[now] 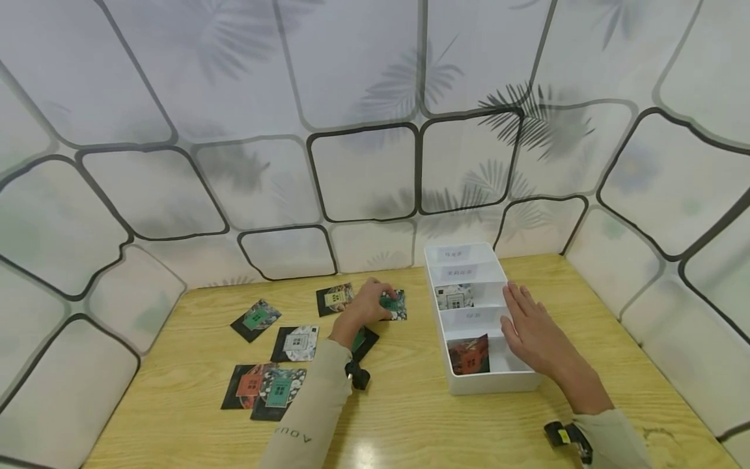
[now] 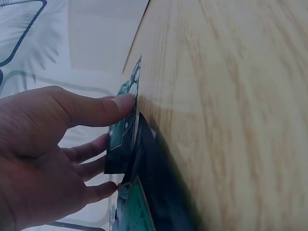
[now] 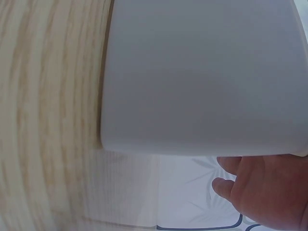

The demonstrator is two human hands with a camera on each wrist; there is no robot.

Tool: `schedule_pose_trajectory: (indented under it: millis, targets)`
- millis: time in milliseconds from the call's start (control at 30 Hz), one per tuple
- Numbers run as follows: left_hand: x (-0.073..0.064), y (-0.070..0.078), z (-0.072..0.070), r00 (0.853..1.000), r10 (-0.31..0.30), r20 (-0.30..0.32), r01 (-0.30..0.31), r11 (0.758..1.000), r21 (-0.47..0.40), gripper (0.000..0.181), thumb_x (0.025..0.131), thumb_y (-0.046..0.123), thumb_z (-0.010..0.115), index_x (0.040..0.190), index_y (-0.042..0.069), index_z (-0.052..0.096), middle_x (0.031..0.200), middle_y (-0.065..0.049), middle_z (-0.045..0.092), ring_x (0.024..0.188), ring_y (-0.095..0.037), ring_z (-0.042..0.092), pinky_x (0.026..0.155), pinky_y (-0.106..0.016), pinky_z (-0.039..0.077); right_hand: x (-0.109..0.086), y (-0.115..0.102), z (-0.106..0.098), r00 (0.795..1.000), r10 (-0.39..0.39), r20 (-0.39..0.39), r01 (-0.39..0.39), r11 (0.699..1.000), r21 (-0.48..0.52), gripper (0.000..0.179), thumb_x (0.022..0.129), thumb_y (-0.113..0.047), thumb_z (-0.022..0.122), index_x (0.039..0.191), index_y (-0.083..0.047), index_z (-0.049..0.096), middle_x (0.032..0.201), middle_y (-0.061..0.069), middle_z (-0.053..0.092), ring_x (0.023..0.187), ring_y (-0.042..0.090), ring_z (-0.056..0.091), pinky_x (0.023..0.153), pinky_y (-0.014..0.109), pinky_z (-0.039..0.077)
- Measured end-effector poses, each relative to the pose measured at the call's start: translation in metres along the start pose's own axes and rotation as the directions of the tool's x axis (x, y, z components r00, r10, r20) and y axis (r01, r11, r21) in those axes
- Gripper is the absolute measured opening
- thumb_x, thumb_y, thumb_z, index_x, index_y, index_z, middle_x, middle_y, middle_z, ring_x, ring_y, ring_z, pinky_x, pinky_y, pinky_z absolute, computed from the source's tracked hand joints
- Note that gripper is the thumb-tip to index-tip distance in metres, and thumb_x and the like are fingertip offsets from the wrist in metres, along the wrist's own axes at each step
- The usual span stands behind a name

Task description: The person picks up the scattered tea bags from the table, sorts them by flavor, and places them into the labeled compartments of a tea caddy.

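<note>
My left hand (image 1: 368, 305) is at the back of the spread of flat sachets. Its thumb and fingers pinch a green-labelled sachet (image 1: 398, 305); the left wrist view shows the thumb on the near edge of this sachet (image 2: 122, 132) and fingers on its other side. Another dark sachet with a green label (image 1: 364, 342) lies partly under the left forearm. My right hand (image 1: 536, 329), fingers straight, rests at the right rim of a white divided box (image 1: 495, 383). In the box, a white-patterned sachet (image 1: 454, 297) lies in a middle compartment and a red one (image 1: 471, 355) in the nearest.
On the left lie a yellow-labelled sachet (image 1: 335, 298), a green-labelled one (image 1: 256, 319), a white one (image 1: 295, 343), and a red-labelled one (image 1: 243, 385) overlapped by another green-labelled one (image 1: 278, 393). Patterned curtains (image 1: 369, 176) surround the wooden table (image 1: 404, 417).
</note>
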State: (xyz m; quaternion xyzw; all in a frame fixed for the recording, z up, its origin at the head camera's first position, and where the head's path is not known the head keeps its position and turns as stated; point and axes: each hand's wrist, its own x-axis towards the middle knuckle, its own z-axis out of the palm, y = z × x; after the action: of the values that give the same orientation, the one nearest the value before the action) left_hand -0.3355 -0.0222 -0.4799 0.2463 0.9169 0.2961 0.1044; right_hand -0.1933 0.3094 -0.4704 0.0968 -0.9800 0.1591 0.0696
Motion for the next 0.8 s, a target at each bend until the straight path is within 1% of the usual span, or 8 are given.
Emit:
schedule_pose_trajectory:
  millis: [100, 167, 300, 400, 500, 600, 733, 800]
  targets:
    - [-0.001, 0.001, 0.0, 0.999, -0.013, -0.03, 0.013, 1.0, 0.013, 0.026, 0.088, 0.006, 0.081, 0.111, 0.01, 0.071, 0.128, -0.016, 0.048, 0.107, -0.03, 0.051, 0.089, -0.046, 0.049, 0.0, -0.001, 0.0, 1.0, 0.004, 0.0, -0.004, 1.0, 0.003, 0.064, 0.11, -0.028, 0.037, 0.159, 0.01, 0.019, 0.166, 0.029, 0.016, 0.153, 0.047, 0.013, 0.116, 0.069, 0.019]
    - [-0.002, 0.001, -0.001, 0.999, -0.009, -0.045, 0.01, 1.0, 0.02, 0.024, 0.088, 0.001, 0.08, 0.108, 0.009, 0.071, 0.122, -0.015, 0.048, 0.102, -0.029, 0.05, 0.084, -0.044, 0.049, 0.0, -0.001, -0.001, 1.0, 0.006, 0.0, -0.006, 1.0, 0.002, 0.064, 0.11, -0.028, 0.037, 0.159, 0.01, 0.019, 0.166, 0.029, 0.016, 0.153, 0.048, 0.013, 0.116, 0.069, 0.019]
    - [-0.006, 0.004, -0.002, 0.999, 0.005, -0.052, -0.004, 1.0, 0.017, 0.029, 0.086, -0.012, 0.072, 0.107, 0.008, 0.072, 0.115, -0.013, 0.047, 0.091, -0.027, 0.044, 0.074, -0.039, 0.042, -0.001, -0.002, -0.001, 1.0, 0.006, 0.0, -0.006, 1.0, -0.001, 0.064, 0.11, -0.028, 0.037, 0.158, 0.011, 0.02, 0.166, 0.029, 0.016, 0.152, 0.048, 0.013, 0.116, 0.069, 0.019]
    - [-0.009, 0.005, -0.003, 0.998, 0.013, -0.062, -0.013, 1.0, 0.004, 0.035, 0.083, -0.018, 0.065, 0.107, 0.007, 0.072, 0.114, -0.014, 0.048, 0.089, -0.025, 0.042, 0.07, -0.037, 0.038, 0.0, -0.002, -0.001, 1.0, 0.004, 0.003, -0.004, 1.0, 0.001, 0.064, 0.11, -0.028, 0.037, 0.158, 0.011, 0.02, 0.166, 0.029, 0.016, 0.152, 0.048, 0.013, 0.116, 0.069, 0.019]
    - [-0.013, 0.007, -0.003, 0.995, 0.024, -0.092, -0.027, 0.999, -0.029, 0.039, 0.082, -0.022, 0.059, 0.106, 0.007, 0.071, 0.118, -0.015, 0.052, 0.092, -0.026, 0.046, 0.07, -0.037, 0.039, 0.0, -0.001, 0.0, 1.0, 0.002, 0.001, -0.002, 1.0, -0.003, 0.064, 0.11, -0.028, 0.037, 0.158, 0.011, 0.02, 0.166, 0.029, 0.016, 0.152, 0.048, 0.014, 0.116, 0.069, 0.019]
    - [-0.018, 0.01, -0.002, 0.99, 0.016, -0.142, -0.029, 0.996, -0.088, 0.04, 0.083, -0.022, 0.056, 0.105, 0.007, 0.071, 0.123, -0.016, 0.057, 0.101, -0.028, 0.052, 0.073, -0.039, 0.042, 0.0, -0.001, 0.0, 1.0, 0.003, 0.001, -0.003, 1.0, -0.009, 0.064, 0.11, -0.028, 0.036, 0.158, 0.011, 0.019, 0.165, 0.03, 0.016, 0.152, 0.048, 0.014, 0.116, 0.069, 0.019]
    - [-0.023, 0.013, 0.0, 0.973, -0.005, -0.229, -0.034, 0.986, -0.164, 0.03, 0.091, -0.017, 0.06, 0.105, 0.008, 0.071, 0.124, -0.013, 0.061, 0.115, -0.032, 0.057, 0.081, -0.044, 0.046, 0.0, 0.0, 0.0, 1.0, 0.001, 0.0, -0.001, 1.0, -0.009, 0.064, 0.11, -0.028, 0.036, 0.158, 0.011, 0.019, 0.166, 0.029, 0.016, 0.152, 0.048, 0.014, 0.116, 0.069, 0.019]
    - [-0.025, 0.013, 0.001, 0.964, -0.009, -0.267, -0.044, 0.98, -0.192, 0.028, 0.093, -0.014, 0.061, 0.106, 0.008, 0.071, 0.124, -0.012, 0.062, 0.111, -0.032, 0.058, 0.082, -0.045, 0.046, 0.0, 0.0, 0.0, 1.0, -0.002, -0.002, 0.002, 1.0, -0.011, 0.064, 0.11, -0.027, 0.037, 0.158, 0.011, 0.019, 0.165, 0.03, 0.016, 0.152, 0.048, 0.015, 0.115, 0.069, 0.02]
